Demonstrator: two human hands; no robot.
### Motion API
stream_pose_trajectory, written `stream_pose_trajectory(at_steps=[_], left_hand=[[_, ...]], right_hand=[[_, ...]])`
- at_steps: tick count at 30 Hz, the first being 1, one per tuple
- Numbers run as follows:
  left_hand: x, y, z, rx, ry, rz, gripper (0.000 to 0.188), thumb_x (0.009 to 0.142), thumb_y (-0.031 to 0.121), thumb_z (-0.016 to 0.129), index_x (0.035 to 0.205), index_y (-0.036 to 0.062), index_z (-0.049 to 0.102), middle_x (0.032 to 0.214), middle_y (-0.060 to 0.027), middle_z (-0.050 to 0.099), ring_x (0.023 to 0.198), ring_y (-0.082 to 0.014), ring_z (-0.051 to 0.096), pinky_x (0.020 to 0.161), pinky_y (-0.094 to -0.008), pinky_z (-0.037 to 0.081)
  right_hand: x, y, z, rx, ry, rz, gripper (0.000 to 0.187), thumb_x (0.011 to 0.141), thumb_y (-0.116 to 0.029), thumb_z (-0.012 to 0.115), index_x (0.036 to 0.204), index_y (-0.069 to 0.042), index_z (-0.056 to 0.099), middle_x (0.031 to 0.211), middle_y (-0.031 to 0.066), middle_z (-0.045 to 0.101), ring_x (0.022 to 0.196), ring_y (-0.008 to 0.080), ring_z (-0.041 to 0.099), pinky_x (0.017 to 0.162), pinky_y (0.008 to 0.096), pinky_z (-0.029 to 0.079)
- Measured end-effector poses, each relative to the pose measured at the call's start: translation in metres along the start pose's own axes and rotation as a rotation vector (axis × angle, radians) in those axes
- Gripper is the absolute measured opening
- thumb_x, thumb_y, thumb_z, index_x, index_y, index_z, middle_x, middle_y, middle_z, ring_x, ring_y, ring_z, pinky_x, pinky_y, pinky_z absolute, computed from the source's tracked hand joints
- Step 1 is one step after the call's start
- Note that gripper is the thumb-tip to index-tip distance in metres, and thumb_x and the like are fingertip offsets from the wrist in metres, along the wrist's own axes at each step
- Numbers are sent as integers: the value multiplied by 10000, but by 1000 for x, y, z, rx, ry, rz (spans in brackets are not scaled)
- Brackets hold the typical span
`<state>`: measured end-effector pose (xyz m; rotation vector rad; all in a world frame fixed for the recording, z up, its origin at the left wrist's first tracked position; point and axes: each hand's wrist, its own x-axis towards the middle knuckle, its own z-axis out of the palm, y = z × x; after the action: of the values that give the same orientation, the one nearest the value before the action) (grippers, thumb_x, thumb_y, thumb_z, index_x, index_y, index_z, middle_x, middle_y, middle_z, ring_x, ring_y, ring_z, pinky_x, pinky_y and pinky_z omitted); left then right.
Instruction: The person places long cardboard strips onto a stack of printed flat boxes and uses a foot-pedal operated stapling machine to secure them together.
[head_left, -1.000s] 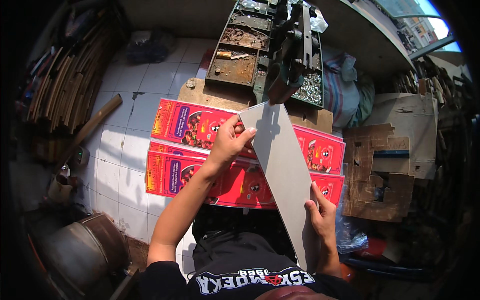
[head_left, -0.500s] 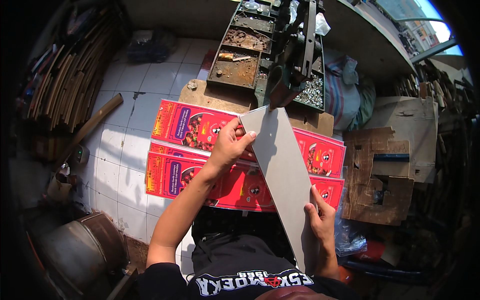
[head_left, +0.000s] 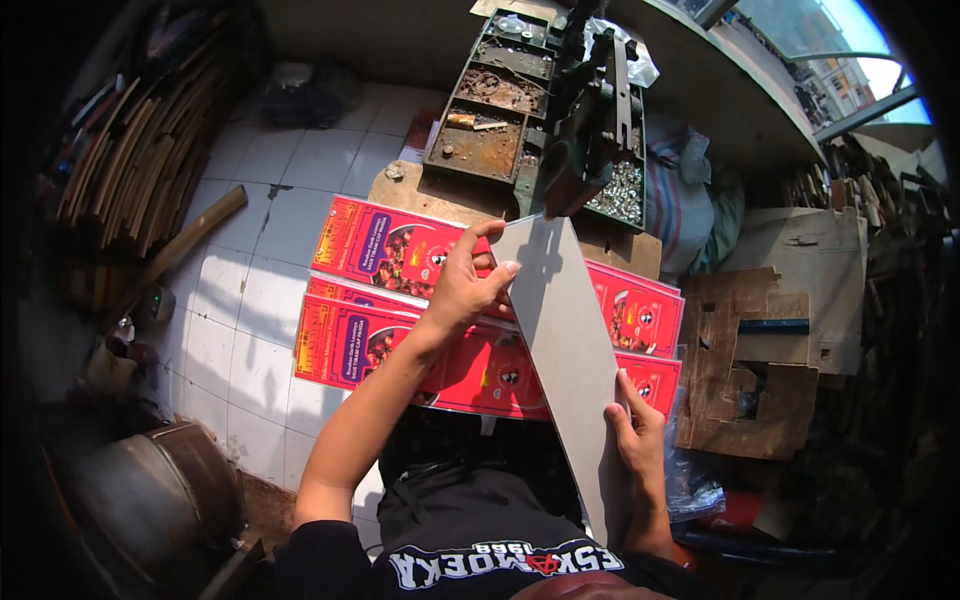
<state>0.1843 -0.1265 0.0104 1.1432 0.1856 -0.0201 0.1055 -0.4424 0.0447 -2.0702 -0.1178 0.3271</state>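
A long grey board (head_left: 565, 330) lies slantwise across the middle, its far end beneath the head of a dark metal press (head_left: 577, 170). My left hand (head_left: 468, 280) grips the board's far left edge, thumb on top and fingers underneath. Lower down, my right hand (head_left: 638, 430) holds the right edge, thumb on the grey face. Under the board are red printed cardboard sheets (head_left: 480, 372) in two rows, their middles partly covered by the board and my left arm. Whether the press head touches the board's corner, I cannot tell.
A compartmented metal tray (head_left: 478, 150) with small parts flanks the press, and shiny metal bits (head_left: 622, 190) fill its right side. Cut brown cardboard (head_left: 720, 400) lies at the right. Stacked boards (head_left: 125, 170) lean at the left, above a metal drum (head_left: 160, 490).
The view has shifted slightly. Both hands keep their hold on the grey board, and its far end stays at the press head.
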Motion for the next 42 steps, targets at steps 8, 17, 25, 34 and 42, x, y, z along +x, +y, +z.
stream_pose_trajectory(at_steps=[8,17,25,34,42], left_hand=[[2,-5,-3,25,-9,29,578,919,58,622,1427,78,348,971,-123,655,683,-147,677,539,-290,590],[1,-1,5,68,43,176,535,920,67,630,1384,38,367,1031,-172,667,745,-153,683,556,-261,577],[-50,17,-15,154,168,180,532,900,12,627,1366,3,371,957,-181,676,829,-176,687,706,-267,573],[-43,-4,-39,120,186,248,543,866,27,662,1344,-4,406,960,-175,675,833,-169,674,758,-269,551],[-42,-5,-39,105,191,268,539,853,37,673,1327,-15,422,1049,-150,606,833,-141,643,743,-244,536]], right_hand=[[-5,2,4,-41,12,-62,493,910,0,627,1386,41,504,1274,210,640,1157,181,604,990,292,455],[-4,1,4,145,-7,-17,453,916,-23,632,1362,-26,549,1110,154,713,984,119,659,854,268,515],[18,-10,-6,-54,-73,-187,167,898,-75,678,1055,-35,718,781,76,663,622,115,594,567,253,463],[213,-38,-7,-566,363,-510,205,863,-209,706,1022,-82,729,891,123,681,849,299,672,771,402,542],[318,-33,-2,-872,199,-455,146,754,-115,687,868,-29,721,848,221,682,855,400,669,756,492,536]])
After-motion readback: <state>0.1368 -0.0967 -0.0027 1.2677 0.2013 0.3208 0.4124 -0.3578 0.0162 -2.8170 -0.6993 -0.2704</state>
